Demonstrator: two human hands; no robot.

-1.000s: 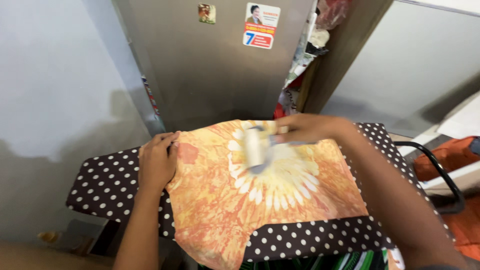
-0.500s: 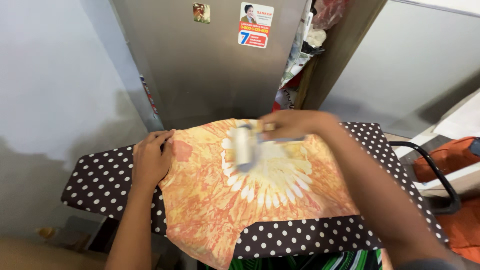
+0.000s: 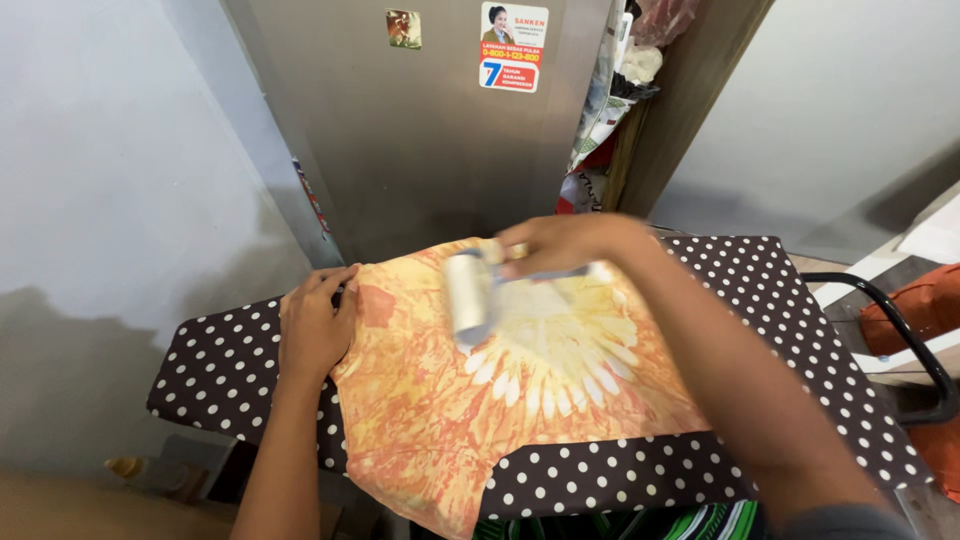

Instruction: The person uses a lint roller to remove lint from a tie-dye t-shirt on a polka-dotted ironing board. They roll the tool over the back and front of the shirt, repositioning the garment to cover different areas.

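**Obs 1:** Left hand (image 3: 315,325) lies flat, palm down, fingers together and extended, pressing the left edge of the orange and yellow tie-dye cloth garment with a pale sunburst pattern (image 3: 480,400). Nothing is gripped; the fingertips touch the fabric near its upper left corner, and the heel of the hand rests on the dark brown padded board with white polka dots (image 3: 215,375).

**Obs 2:** Confirmed. Position of the garment?

**Obs 1:** Spread across the middle of the board, its lower left part hanging over the near edge. Board cover shows on both sides and along the front.

**Obs 2:** Moving right: a white cylindrical lint roller (image 3: 468,297) sits on the garment's upper centre, over the sunburst. It is blurred, so detail is poor.

**Obs 1:** Right hand (image 3: 560,243)?

**Obs 2:** Closed around the roller's handle, fingers wrapped, forearm crossing the right half of the garment.

**Obs 1:** Surroundings?

**Obs 2:** Grey metal cabinet with stickers (image 3: 430,130) stands behind the board. Black curved metal tube (image 3: 905,340) is at far right, just past the board's edge, beside orange fabric (image 3: 920,305).
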